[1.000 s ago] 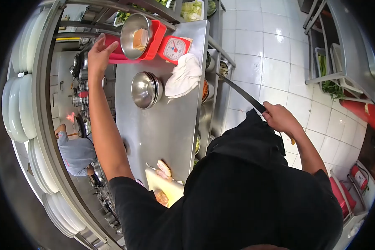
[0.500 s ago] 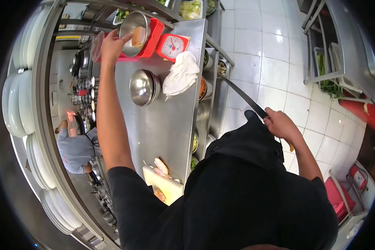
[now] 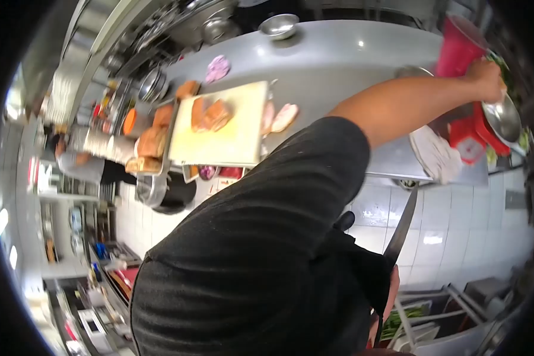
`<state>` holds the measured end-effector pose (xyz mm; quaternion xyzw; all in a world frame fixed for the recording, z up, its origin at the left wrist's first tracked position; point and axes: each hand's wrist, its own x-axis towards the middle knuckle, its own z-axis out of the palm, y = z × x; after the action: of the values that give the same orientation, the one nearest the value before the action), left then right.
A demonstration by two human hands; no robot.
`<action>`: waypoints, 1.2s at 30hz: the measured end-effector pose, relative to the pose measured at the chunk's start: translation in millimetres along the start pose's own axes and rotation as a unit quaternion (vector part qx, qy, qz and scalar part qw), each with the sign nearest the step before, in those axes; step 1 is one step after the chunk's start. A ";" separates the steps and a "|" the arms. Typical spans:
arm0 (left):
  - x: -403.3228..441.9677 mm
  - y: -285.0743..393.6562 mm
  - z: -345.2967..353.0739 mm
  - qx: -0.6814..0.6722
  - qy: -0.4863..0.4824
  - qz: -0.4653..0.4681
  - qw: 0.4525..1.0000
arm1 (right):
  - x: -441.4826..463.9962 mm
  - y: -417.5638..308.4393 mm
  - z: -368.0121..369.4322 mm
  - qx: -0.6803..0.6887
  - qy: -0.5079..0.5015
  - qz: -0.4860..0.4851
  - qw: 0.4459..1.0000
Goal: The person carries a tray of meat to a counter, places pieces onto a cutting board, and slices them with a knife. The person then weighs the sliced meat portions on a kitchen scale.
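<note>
My left hand reaches across to the far right, over the rim of a metal bowl. Its fingers are curled in; what they grip, if anything, is blurred. Beside that bowl are a red plastic container and a red dial scale. Low in the view, my right hand, partly hidden by my black clothing, holds a long knife with its blade pointing up and away. A yellowish cutting board carries chunks of browned meat, and two pale slices lie just right of it.
A white cloth hangs at the counter edge. A pink bucket and a small metal bowl stand farther back. More browned meat sits left of the board. Another person is at far left.
My view has swung left, bringing the cutting board and meat into fuller sight. My left hand stays by the metal bowl, its fingers now more curled. The knife remains in my right hand.
</note>
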<state>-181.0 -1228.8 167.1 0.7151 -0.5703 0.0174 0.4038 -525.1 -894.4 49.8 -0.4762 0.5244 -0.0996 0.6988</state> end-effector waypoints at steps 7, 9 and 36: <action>-172.3 -149.2 -256.5 -0.071 0.096 -0.167 0.979 | 21.3 -32.2 67.9 -0.175 -0.066 -0.051 0.981; -234.0 -243.0 -317.1 -0.087 0.136 -0.223 0.961 | 21.7 -31.9 104.1 -0.172 -0.075 -0.068 0.980; -424.7 -447.0 -513.2 0.134 -0.120 -0.154 0.972 | -58.4 8.5 302.4 -0.232 -0.039 -0.011 0.972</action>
<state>265.3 -571.3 57.2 0.8387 -0.4904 -0.0543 0.2305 -303.0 -682.9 79.5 -0.6346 0.5004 0.0362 0.5879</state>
